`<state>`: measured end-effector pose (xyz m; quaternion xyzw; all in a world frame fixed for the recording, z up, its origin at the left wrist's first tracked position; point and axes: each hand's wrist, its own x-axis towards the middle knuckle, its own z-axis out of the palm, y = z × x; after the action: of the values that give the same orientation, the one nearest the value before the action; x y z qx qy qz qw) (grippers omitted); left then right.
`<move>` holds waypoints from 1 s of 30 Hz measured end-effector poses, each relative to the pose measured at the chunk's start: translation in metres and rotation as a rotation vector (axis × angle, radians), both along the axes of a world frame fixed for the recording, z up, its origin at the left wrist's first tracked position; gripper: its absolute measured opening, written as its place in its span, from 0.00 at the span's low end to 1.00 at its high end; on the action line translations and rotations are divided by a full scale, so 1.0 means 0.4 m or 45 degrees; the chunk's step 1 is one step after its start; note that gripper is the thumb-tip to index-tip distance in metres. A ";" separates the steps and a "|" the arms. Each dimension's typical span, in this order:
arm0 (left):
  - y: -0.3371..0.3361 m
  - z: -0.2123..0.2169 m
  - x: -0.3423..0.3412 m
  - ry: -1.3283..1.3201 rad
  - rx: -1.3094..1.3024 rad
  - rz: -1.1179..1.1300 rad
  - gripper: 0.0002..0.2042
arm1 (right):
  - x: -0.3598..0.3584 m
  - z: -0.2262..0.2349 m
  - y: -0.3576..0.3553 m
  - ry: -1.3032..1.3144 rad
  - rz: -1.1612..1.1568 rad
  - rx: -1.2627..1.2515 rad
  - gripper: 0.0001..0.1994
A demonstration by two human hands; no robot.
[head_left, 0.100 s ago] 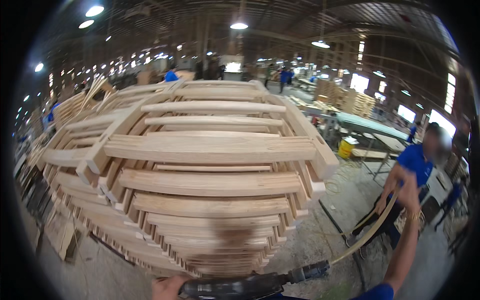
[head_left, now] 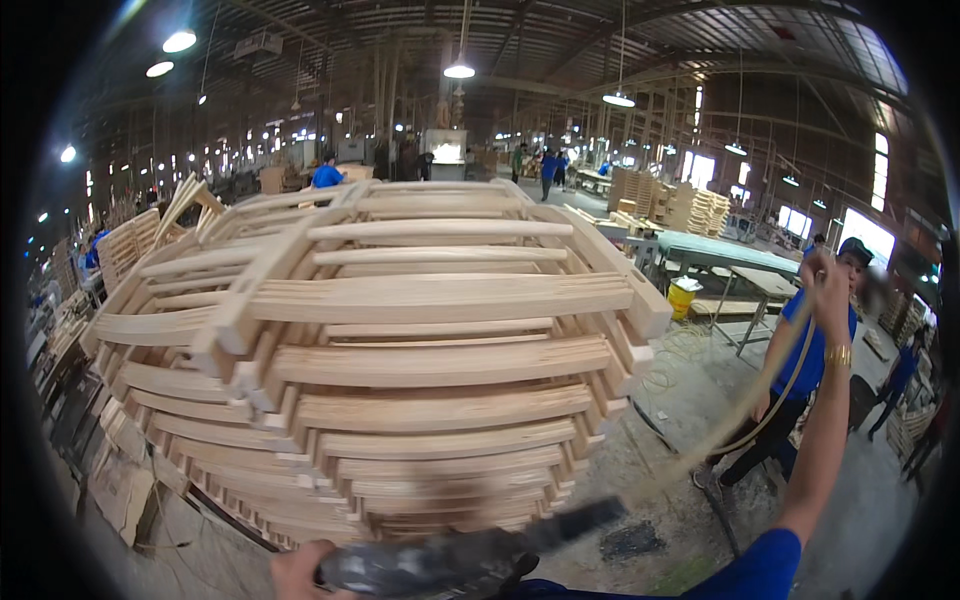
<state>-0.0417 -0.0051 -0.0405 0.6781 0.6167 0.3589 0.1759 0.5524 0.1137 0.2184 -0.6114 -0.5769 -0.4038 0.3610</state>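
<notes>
My left hand is closed around the end of a black hand-held air tool at the lower edge. Motion blurs the tool, and its working end cannot be made out. From its narrow neck a pale yellowish hose rises to the right. My right hand, with a gold band at the wrist, is raised and closed on that hose. Just beyond the tool stands a tall stack of pale wooden frames with curved slats, which neither hand visibly touches.
Behind my raised arm stands a person in blue. A yellow bucket, a table and a green-topped bench are at the right. A dark cable crosses the concrete floor. More wooden frames are piled at the left.
My right hand has gone up, lifting the hose. The tool has shifted left with my left hand, its neck end tilting up. The view has also moved slightly.
</notes>
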 end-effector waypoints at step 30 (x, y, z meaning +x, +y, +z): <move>-0.736 -0.581 -1.534 -1.554 1.297 1.761 0.16 | -2.776 0.388 0.211 0.087 1.595 0.375 0.18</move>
<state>-0.6552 -0.2996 -0.2727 -0.1234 0.4525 0.8784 -0.0921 -0.5581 0.1982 0.3734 -0.1151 -0.7512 -0.1718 0.6269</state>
